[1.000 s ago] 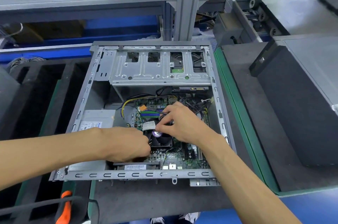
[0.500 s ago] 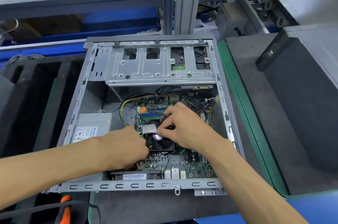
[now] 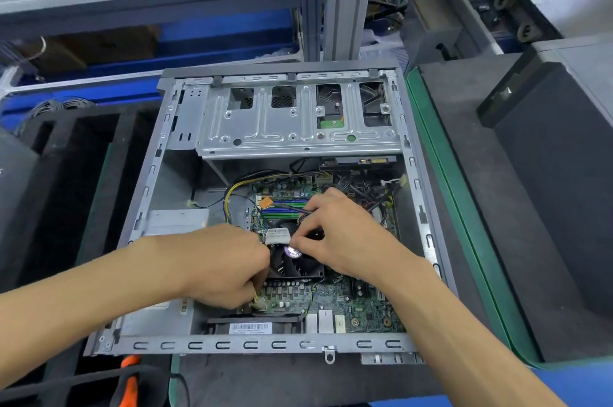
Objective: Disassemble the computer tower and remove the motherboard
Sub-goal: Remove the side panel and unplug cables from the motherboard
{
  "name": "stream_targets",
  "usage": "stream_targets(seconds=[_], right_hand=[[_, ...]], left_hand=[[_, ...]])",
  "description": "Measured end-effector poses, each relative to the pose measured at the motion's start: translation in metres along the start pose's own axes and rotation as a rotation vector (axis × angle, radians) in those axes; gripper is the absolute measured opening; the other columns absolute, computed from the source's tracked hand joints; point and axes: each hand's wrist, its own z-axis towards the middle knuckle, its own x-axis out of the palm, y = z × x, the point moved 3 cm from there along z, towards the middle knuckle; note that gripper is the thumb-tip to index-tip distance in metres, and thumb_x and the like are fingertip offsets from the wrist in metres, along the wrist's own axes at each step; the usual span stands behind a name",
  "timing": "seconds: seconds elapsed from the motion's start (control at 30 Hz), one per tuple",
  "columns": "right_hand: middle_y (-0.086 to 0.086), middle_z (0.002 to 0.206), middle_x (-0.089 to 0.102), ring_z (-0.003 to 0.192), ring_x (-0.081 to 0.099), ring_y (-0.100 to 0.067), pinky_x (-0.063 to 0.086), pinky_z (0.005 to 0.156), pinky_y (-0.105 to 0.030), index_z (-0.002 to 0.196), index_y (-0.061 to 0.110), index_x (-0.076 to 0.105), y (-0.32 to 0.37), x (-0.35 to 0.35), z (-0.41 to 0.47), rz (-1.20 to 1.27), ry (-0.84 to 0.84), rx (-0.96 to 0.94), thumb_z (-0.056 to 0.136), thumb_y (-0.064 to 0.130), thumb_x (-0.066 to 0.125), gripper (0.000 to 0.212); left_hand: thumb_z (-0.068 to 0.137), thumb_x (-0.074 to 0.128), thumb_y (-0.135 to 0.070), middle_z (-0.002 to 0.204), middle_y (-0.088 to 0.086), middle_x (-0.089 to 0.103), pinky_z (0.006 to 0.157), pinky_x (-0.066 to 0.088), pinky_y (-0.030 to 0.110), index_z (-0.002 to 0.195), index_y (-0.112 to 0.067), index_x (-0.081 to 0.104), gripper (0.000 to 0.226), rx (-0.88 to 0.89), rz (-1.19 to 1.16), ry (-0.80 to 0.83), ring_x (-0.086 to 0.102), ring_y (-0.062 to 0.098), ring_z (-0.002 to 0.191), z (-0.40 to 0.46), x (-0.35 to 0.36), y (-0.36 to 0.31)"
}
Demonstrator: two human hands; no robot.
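The open grey computer tower [image 3: 156, 171] lies on its side with the green motherboard [image 3: 361, 303] inside. A black cooler fan [image 3: 298, 265] sits mid-board. My left hand [image 3: 215, 265] is closed at the fan's left edge, by yellow and black wires near a small white connector [image 3: 260, 305]. My right hand [image 3: 345, 234] pinches a white labelled connector [image 3: 278, 236] above the fan, with black cable under its fingers. A silver drive cage [image 3: 298, 127] spans the far end.
A power supply [image 3: 175, 220] lies in the case's left part, partly under my left forearm. A dark tower [image 3: 557, 181] stands right on the black mat. An orange-handled tool [image 3: 127, 383] lies near the front left. Black foam trays [image 3: 76, 167] sit left.
Both hands stay at the fan and the white connector; the right fingers have shifted slightly over it. The view has tilted down a little.
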Motion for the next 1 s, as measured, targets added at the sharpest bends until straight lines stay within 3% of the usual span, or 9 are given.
stream_targets(seconds=[0.07,0.17,0.27,0.37,0.43,0.53,0.63,0.8,1.0], right_hand=[[0.006,0.096,0.062,0.097,0.039,-0.010,0.030,0.083,-0.021,0.087,0.027,0.081,0.001,0.000,0.001,-0.013,0.004,0.008,0.092,0.039,0.070,0.018],[0.010,0.096,0.063,0.098,0.040,-0.007,0.045,0.086,-0.028,0.080,0.024,0.078,0.003,-0.002,0.000,-0.008,0.010,0.025,0.091,0.038,0.070,0.019],[0.011,0.093,0.064,0.098,0.043,-0.006,0.050,0.088,-0.032,0.076,0.020,0.074,0.005,-0.006,-0.002,0.025,-0.001,0.036,0.090,0.030,0.066,0.018],[0.009,0.088,0.063,0.097,0.046,-0.008,0.050,0.089,-0.036,0.072,0.017,0.069,0.007,-0.008,-0.002,0.036,0.002,0.055,0.086,0.030,0.065,0.019],[0.006,0.085,0.062,0.096,0.047,-0.010,0.050,0.088,-0.038,0.071,0.015,0.064,0.008,-0.009,-0.002,0.038,0.002,0.064,0.084,0.033,0.065,0.022],[0.001,0.081,0.060,0.093,0.046,-0.010,0.049,0.087,-0.038,0.070,0.008,0.059,0.008,-0.010,-0.002,0.029,0.010,0.074,0.082,0.037,0.065,0.032],[-0.005,0.080,0.058,0.089,0.044,-0.009,0.048,0.083,-0.036,0.070,0.003,0.054,0.009,-0.010,-0.001,0.024,0.015,0.077,0.080,0.044,0.060,0.042],[-0.007,0.080,0.058,0.087,0.044,-0.008,0.048,0.083,-0.037,0.071,0.003,0.055,0.010,-0.011,-0.002,0.030,-0.008,0.078,0.084,0.040,0.060,0.039],[-0.006,0.081,0.060,0.090,0.046,-0.009,0.048,0.084,-0.036,0.074,0.003,0.057,0.007,-0.009,-0.001,0.020,-0.020,0.070,0.087,0.038,0.062,0.038]], left_hand=[[0.082,0.045,-0.019,0.093,-0.001,0.070,0.076,0.054,0.033,0.102,-0.027,0.070,0.033,-0.036,-0.017,-0.066,0.064,0.023,0.085,-0.007,-0.010,0.007],[0.078,0.045,-0.010,0.085,-0.010,0.065,0.073,0.050,0.030,0.079,-0.029,0.063,0.027,-0.120,0.001,-0.164,0.060,0.013,0.082,-0.013,-0.028,0.028],[0.074,0.046,-0.002,0.075,-0.015,0.062,0.061,0.039,0.018,0.066,-0.025,0.064,0.030,-0.217,-0.137,-0.183,0.055,0.002,0.073,-0.016,-0.036,0.050],[0.084,0.043,-0.004,0.078,-0.023,0.070,0.065,0.045,0.018,0.076,-0.033,0.072,0.042,-0.273,-0.390,-0.212,0.061,-0.006,0.071,-0.019,-0.035,0.067],[0.089,0.040,-0.006,0.075,-0.026,0.071,0.072,0.050,0.022,0.089,-0.038,0.069,0.043,-0.292,-0.493,-0.195,0.060,-0.013,0.076,-0.015,-0.034,0.070],[0.091,0.042,-0.011,0.071,-0.022,0.071,0.078,0.052,0.028,0.104,-0.034,0.067,0.037,-0.321,-0.517,-0.142,0.060,-0.009,0.080,-0.003,-0.033,0.069],[0.088,0.051,-0.016,0.064,-0.016,0.063,0.075,0.056,0.031,0.099,-0.028,0.072,0.026,-0.392,-0.442,-0.226,0.062,0.005,0.074,0.011,-0.035,0.071],[0.083,0.072,-0.027,0.096,0.000,0.070,0.083,0.057,0.038,0.102,-0.018,0.072,0.022,-0.484,-0.459,-0.154,0.066,0.023,0.092,0.033,-0.027,0.071],[0.085,0.067,-0.045,0.092,-0.002,0.068,0.070,0.052,0.033,0.093,-0.021,0.065,0.025,-0.559,-0.284,-0.211,0.064,0.020,0.084,0.033,-0.009,0.066]])
